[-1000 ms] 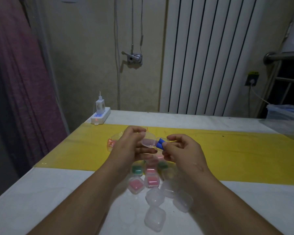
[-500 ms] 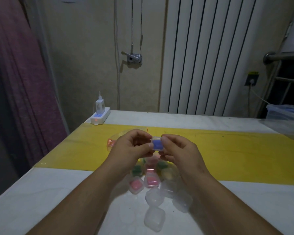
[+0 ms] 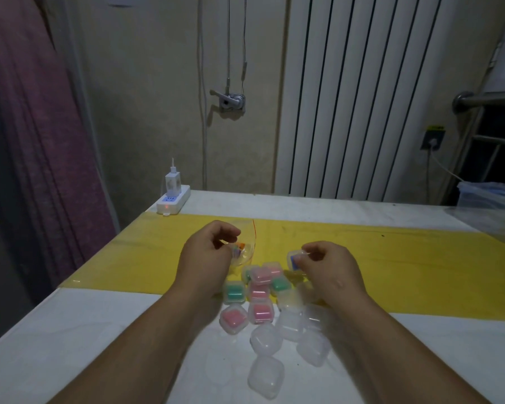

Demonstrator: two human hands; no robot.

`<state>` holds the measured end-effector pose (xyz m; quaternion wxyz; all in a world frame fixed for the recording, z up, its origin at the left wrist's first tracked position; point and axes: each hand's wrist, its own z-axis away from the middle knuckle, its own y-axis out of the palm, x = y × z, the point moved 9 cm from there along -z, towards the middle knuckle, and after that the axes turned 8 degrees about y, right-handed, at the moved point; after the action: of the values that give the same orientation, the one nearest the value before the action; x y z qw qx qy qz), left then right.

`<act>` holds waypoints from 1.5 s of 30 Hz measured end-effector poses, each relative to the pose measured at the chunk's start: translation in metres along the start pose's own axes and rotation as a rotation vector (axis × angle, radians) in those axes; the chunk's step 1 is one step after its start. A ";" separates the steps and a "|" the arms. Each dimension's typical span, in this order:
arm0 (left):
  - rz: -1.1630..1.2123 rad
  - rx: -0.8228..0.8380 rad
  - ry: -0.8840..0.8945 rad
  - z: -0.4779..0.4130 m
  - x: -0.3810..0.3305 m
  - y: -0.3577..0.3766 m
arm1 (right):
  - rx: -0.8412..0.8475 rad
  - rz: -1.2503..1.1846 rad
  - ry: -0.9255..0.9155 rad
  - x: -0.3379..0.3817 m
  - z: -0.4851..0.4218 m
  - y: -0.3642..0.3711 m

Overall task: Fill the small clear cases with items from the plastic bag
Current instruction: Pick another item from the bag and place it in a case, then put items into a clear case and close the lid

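Note:
My right hand (image 3: 324,266) pinches a small clear case with a blue item inside (image 3: 293,259), held just above the pile. My left hand (image 3: 207,255) grips the clear plastic bag (image 3: 244,250) with a red seal line; small coloured items show inside it. Between the hands lie several closed cases holding pink items (image 3: 259,312) and green items (image 3: 233,291). Several empty clear cases (image 3: 266,338) lie nearer me on the white tabletop.
A yellow strip (image 3: 405,263) crosses the white table (image 3: 70,345). A white power strip with a charger (image 3: 172,199) sits at the far left corner. A clear plastic container (image 3: 490,211) stands at the far right. A radiator (image 3: 376,97) lines the wall behind.
The hands, together on the blue-filled case before, have parted. The right hand carried the case to the right and lower; the left hand moved left onto the plastic bag.

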<state>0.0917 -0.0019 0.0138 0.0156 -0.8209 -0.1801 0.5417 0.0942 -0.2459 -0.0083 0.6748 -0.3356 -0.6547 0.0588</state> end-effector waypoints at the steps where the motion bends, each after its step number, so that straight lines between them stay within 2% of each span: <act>1: -0.011 -0.020 -0.011 -0.001 0.002 -0.003 | 0.001 0.074 0.028 -0.002 0.001 0.002; 4: -0.017 -0.078 -0.026 -0.006 0.006 -0.013 | 0.023 0.318 0.071 -0.005 0.003 0.009; 7: 0.013 -0.122 -0.049 -0.008 0.012 -0.020 | 0.055 0.431 0.030 -0.004 0.006 0.018; 11: 0.041 -0.187 -0.131 -0.012 0.032 -0.028 | 0.010 0.356 -0.071 0.017 0.010 0.014; 15: -0.161 -0.164 -0.070 -0.020 0.033 -0.037 | 0.129 0.367 -0.185 0.045 0.017 0.029; 20: -0.434 -0.138 0.043 -0.027 0.031 -0.039 | 0.198 0.297 -0.201 0.070 0.009 0.054; 24: -0.549 -0.173 0.009 -0.026 0.039 -0.047 | 0.246 0.282 -0.160 0.075 -0.002 0.082; 28: -0.635 -0.126 -0.011 -0.028 0.045 -0.042 | 0.293 0.334 -0.134 0.079 -0.013 0.107; 32: -0.625 -0.109 -0.015 -0.028 0.049 -0.038 | 0.302 0.409 -0.134 0.086 -0.022 0.121; 36: -0.591 -0.095 -0.036 -0.027 0.054 -0.036 | 0.285 0.350 -0.179 0.101 -0.022 0.131; 40: -0.600 -0.088 -0.044 -0.027 0.057 -0.035 | 0.346 0.369 -0.257 0.110 -0.017 0.150; 45: -0.596 -0.080 -0.045 -0.028 0.061 -0.035 | 0.358 0.525 -0.290 0.111 -0.021 0.165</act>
<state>0.1287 0.0544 -0.0208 0.1373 -0.7195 -0.4347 0.5239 0.1885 -0.0695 -0.0007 0.5845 -0.3573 -0.6144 0.3914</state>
